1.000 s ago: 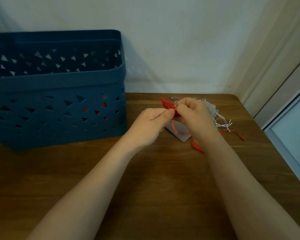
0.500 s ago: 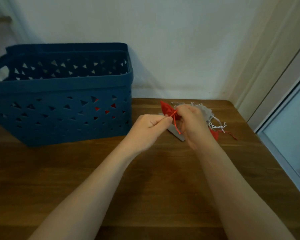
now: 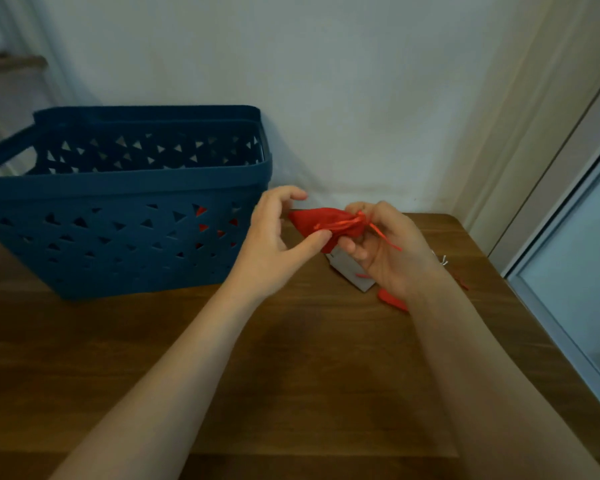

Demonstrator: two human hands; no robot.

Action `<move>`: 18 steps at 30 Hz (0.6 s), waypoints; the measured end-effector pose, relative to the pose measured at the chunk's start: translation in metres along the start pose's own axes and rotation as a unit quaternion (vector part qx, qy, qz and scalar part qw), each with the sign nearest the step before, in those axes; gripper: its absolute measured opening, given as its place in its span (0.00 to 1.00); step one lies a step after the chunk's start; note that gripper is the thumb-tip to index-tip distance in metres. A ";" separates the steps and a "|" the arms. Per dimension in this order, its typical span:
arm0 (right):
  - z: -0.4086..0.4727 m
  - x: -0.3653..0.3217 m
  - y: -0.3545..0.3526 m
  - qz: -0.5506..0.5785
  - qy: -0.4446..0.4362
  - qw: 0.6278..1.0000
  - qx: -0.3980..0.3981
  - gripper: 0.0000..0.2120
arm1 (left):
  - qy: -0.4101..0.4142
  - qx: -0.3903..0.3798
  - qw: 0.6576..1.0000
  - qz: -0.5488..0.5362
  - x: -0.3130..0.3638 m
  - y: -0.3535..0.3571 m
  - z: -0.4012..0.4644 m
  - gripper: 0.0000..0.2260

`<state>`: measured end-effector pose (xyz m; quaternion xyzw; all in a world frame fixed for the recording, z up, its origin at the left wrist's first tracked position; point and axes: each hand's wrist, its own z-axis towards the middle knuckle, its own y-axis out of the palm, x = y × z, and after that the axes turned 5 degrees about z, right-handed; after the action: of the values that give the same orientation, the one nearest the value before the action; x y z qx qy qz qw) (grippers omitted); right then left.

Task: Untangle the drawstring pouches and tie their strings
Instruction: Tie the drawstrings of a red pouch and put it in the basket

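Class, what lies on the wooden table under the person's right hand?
Under the right hand lie a flat grey pouch and a red piece, each partly showing; the hand and forearm cover the rest of the pile.

Dim, soft indoor light; faint shadows under forearms; wide-angle bending at edges (door frame leans); slightly soft focus.
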<state>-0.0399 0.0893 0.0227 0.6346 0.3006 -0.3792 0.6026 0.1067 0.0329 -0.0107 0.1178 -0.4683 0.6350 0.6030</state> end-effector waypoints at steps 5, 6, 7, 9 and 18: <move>0.012 -0.007 0.021 0.027 -0.009 0.999 -0.016 0.11 | 0.021 0.021 0.998 -0.050 0.013 -0.012 0.010 0.09; 0.014 -0.008 0.025 0.025 -0.019 0.999 -0.018 0.10 | 0.023 0.053 0.997 -0.060 0.017 -0.015 0.011 0.10; 0.018 -0.010 0.030 0.017 -0.028 0.999 -0.018 0.09 | 0.027 0.090 0.993 -0.065 0.021 -0.021 0.014 0.11; 0.023 -0.013 0.035 -0.017 -0.032 0.999 0.001 0.11 | 0.042 0.165 0.984 -0.062 0.030 -0.036 0.021 0.12; 0.042 -0.007 0.046 -0.104 0.005 0.994 0.044 0.07 | -0.126 0.147 0.961 0.196 0.013 -0.090 0.081 0.07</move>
<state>-0.0104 0.0437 0.0538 0.6274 0.3514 -0.4497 0.5298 0.1489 -0.0329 0.0824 0.1901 -0.4555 0.7829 0.3786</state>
